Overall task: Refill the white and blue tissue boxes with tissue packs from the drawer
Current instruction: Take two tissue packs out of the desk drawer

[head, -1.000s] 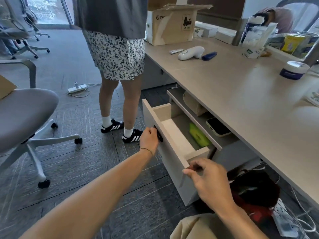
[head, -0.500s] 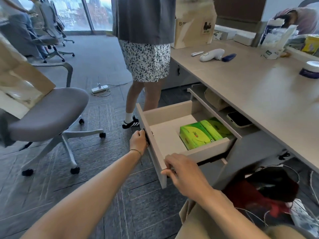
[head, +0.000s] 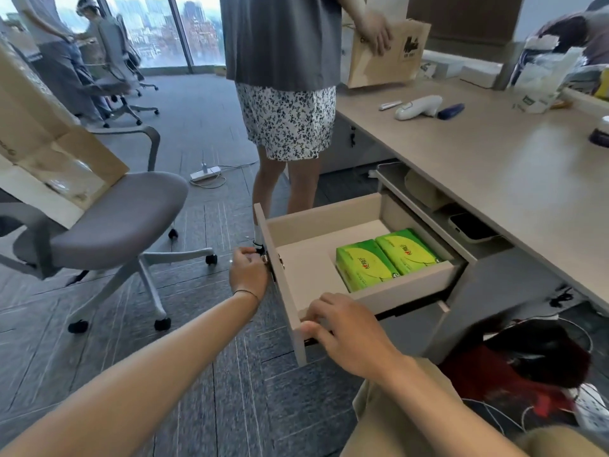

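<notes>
Office desk [head: 494, 179] at two o'clock, drawer [head: 309, 225] pulled open beneath. Left hand [head: 248, 270] closed on the drawer knob; right hand [head: 346, 328] curled over the near front corner. Two green tissue packs [head: 387, 257] side by side, long axes toward one o'clock, nearer the right hand.

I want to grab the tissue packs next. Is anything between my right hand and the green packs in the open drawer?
Nothing visible. The right hand rests on the near corner of the pale wooden drawer, and only bare drawer floor lies between it and the two green tissue packs, uncovered from above.
</notes>
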A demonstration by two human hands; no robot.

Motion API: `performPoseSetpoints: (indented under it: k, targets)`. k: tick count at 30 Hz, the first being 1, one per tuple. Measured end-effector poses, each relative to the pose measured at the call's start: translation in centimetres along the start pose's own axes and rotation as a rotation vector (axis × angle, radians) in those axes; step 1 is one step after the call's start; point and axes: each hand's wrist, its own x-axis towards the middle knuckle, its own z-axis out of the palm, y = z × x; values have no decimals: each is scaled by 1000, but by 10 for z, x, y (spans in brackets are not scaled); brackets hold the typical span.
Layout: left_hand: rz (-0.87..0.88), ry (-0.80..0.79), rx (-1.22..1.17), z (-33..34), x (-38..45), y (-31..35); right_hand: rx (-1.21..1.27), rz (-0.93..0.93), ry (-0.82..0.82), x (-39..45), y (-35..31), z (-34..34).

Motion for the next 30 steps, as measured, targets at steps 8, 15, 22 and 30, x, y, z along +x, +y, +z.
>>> performPoseSetpoints:
  k: [8, 15, 22, 30]
  targets:
    - [1009, -380, 506, 20, -24, 85, -10, 340, 253, 2, 63, -56]
    - [1233, -997, 1189, 100, -54, 104, 120, 508, 342, -36, 91, -89]
    - [1191, -1066, 1208, 94, -40, 88, 128, 542, 335, -39, 113, -101]
    - [1360, -876, 1336, 95, -37, 85, 95, 527, 268, -21, 121, -86]
